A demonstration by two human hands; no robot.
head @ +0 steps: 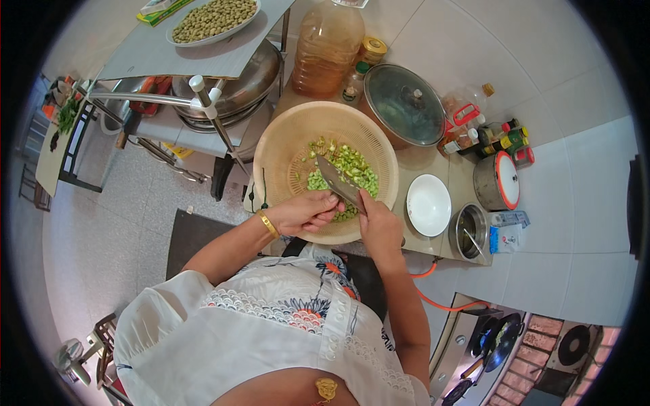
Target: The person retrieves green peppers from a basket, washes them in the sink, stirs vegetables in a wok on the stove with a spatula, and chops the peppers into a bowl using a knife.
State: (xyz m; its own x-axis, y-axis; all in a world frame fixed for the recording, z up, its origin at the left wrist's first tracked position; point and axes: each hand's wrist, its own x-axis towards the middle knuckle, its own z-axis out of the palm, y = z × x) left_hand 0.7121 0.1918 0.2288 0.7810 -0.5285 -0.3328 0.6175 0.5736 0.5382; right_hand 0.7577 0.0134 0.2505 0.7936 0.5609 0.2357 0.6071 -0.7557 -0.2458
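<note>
A beige plastic colander basket (274, 147) is on the counter in front of me, with chopped green vegetable pieces (355, 162) in its bottom. My right hand (381, 226) grips the handle of a kitchen cleaver (339, 182), whose blade slants over the pieces with a few bits stuck to it. Close to the blade's lower edge, my left hand (310, 210) has its thumb and fingers drawn together above the basket's near side. Whether something small is pinched in them is hidden. A gold bracelet (267, 223) circles the left wrist.
Right of the basket stand a white bowl (429, 205), a metal pot with a spoon (469, 231) and an enamel pot (490, 180). Behind are a glass-lidded pot (405, 104) and a large oil jug (327, 51). A plate of beans (213, 20) rests on the upper-left shelf.
</note>
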